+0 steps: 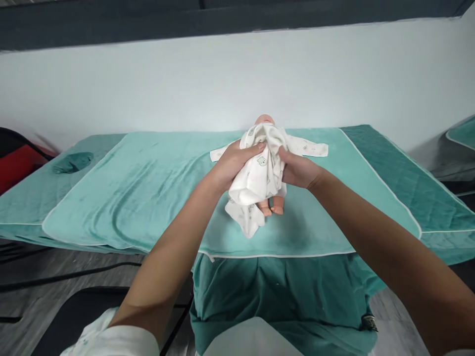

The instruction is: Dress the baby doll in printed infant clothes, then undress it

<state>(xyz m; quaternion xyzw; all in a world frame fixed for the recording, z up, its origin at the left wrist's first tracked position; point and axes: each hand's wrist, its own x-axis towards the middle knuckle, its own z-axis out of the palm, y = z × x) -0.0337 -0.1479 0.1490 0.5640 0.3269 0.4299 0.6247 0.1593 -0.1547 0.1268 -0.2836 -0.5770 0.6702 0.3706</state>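
A baby doll lies on its back on the green bed, its head toward the wall and its feet toward me. White printed baby clothes cover its torso, with long sleeves spread out to both sides. My left hand grips the bunched cloth on its left side, thumb on top. On the other side my right hand pinches the same cloth, thumb over a fold. The doll's feet show below the hem. The gathered fabric hides its chest and arms.
The massage bed has a green velvet cover with a face hole at the left end. A white wall stands behind it. A black chair is at lower left, and a red item sits at far left.
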